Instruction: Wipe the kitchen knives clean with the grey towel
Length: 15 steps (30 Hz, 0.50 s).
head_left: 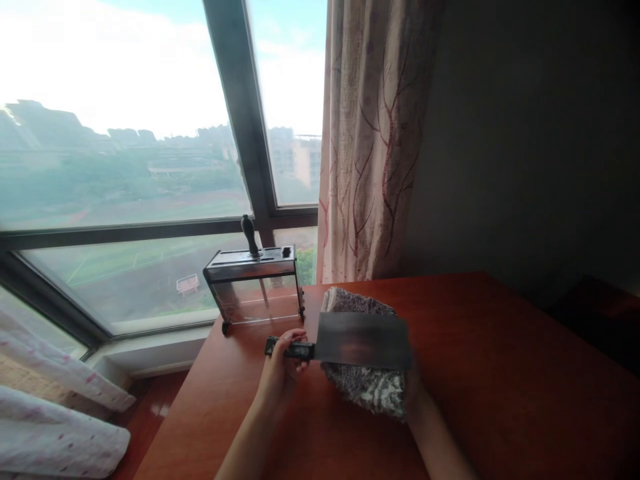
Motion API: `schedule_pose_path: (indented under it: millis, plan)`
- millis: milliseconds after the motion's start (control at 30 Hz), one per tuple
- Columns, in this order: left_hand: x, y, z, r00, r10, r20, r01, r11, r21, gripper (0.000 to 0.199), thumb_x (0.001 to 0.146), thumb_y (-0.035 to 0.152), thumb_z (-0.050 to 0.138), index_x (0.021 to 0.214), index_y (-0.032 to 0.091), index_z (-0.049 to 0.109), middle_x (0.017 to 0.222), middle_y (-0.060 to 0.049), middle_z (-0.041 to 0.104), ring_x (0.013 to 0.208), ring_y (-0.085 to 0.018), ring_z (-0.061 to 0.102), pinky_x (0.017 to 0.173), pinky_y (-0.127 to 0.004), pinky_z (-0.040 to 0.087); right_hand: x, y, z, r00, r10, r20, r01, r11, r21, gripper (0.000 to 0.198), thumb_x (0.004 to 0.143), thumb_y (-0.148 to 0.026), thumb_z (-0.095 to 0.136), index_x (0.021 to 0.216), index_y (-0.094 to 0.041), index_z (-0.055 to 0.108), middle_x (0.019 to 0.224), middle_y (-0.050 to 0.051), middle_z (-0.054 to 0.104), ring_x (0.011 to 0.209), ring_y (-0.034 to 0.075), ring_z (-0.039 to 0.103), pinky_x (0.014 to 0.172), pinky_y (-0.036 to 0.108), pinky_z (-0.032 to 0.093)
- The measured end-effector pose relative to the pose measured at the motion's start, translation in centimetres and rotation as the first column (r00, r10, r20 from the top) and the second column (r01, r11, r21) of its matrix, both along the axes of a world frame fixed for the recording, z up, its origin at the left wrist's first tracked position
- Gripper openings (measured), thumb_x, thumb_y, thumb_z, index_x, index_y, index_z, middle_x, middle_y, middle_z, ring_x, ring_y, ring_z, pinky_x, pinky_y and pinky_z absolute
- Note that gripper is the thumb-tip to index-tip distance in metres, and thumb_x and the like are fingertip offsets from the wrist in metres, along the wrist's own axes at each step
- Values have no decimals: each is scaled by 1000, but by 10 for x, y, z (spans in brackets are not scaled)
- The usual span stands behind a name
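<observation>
A cleaver (364,340) with a broad grey blade and a black handle lies level above the table. My left hand (287,353) is closed around its handle, thumb on top. Behind and below the blade is a grey and white fluffy towel (370,390), which shows above the spine and under the lower edge. My right hand (414,387) grips the towel at the blade's far right end; it is dark and blurred, and its fingers are mostly hidden.
A clear-sided knife block (250,267) with a black-handled tool (249,235) upright in it stands at the table's back left, by the window. The reddish wooden table (500,373) stretches right. A patterned curtain (370,147) hangs behind; another curtain (55,433) is lower left.
</observation>
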State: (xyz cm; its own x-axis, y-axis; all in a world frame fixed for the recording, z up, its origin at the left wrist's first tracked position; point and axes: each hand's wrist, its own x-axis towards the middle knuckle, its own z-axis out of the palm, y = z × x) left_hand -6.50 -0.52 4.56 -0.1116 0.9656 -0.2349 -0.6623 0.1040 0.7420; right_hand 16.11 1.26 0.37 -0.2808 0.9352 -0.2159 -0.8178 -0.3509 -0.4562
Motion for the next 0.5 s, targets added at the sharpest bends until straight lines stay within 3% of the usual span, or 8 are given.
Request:
schedule_pose_path:
  millis: [100, 233, 500]
  plan:
    - [-6, 2, -1, 999, 28, 17, -28, 1000, -2, 24, 67, 30, 69, 86, 15, 66, 70, 1, 64, 43, -5, 53, 37, -14, 37, 8, -2, 21, 995, 82, -48, -83, 996, -30, 38, 77, -47, 58, 99, -19, 71, 86, 8, 76, 97, 31, 67, 93, 50, 45]
    - [-2, 3, -5, 999, 39, 24, -38, 999, -17, 23, 67, 28, 69, 85, 15, 65, 69, 1, 64, 43, -6, 54, 39, -14, 39, 14, -2, 33, 995, 56, -80, -56, 998, 4, 43, 81, -47, 54, 113, -21, 66, 98, 7, 75, 103, 29, 65, 96, 54, 42]
    - [15, 1, -13, 998, 47, 39, -46, 999, -11, 25, 67, 33, 73, 83, 15, 66, 69, 1, 64, 48, -6, 55, 45, -15, 45, -11, -4, 19, 995, 30, -96, -24, 998, 59, 36, 75, -53, 57, 93, -26, 72, 91, 6, 75, 100, 30, 65, 91, 50, 47]
